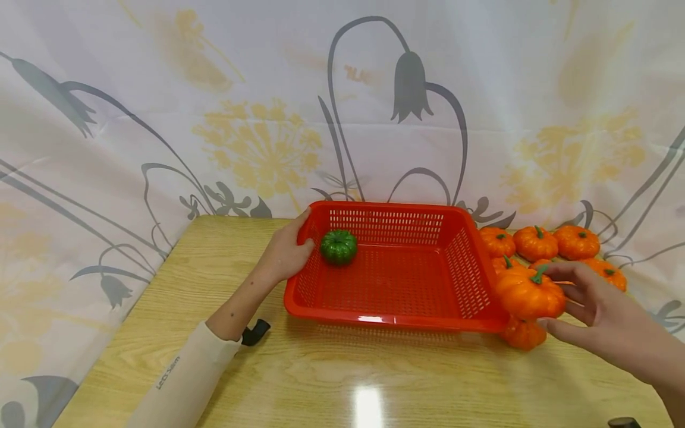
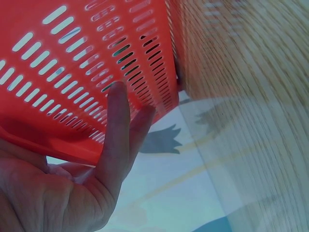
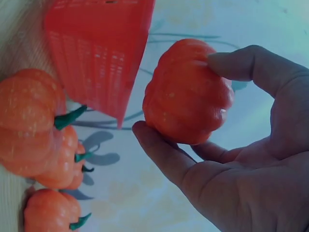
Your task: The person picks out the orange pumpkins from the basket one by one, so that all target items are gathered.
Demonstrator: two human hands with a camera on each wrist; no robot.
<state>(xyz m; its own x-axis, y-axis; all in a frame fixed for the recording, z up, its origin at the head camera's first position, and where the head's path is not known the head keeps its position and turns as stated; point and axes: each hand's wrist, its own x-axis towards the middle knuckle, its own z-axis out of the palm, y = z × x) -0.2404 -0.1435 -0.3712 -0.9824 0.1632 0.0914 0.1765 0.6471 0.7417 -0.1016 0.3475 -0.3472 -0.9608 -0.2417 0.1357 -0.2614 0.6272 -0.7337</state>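
A red plastic basket [image 1: 396,321] with slotted walls stands on the table, a small green pumpkin [image 1: 339,247] lying inside near its left wall. My left hand [image 1: 289,249] grips the basket's left rim, thumb over the edge; in the left wrist view its fingers [image 2: 118,121] lie along the outer wall. Just off the basket's right rim, my right hand [image 1: 599,309] holds an orange pumpkin [image 1: 530,292] with a green stem. The right wrist view shows this pumpkin [image 3: 188,94] raised, pinched between thumb and fingers.
Several more orange pumpkins [image 1: 577,242] sit on the wooden table [image 1: 321,380] right of the basket, one close to its front right corner [image 1: 523,334]. A flower-printed cloth [image 1: 257,71] hangs behind the table. Dark objects [image 1: 255,331] show by the left wrist and at the lower right.
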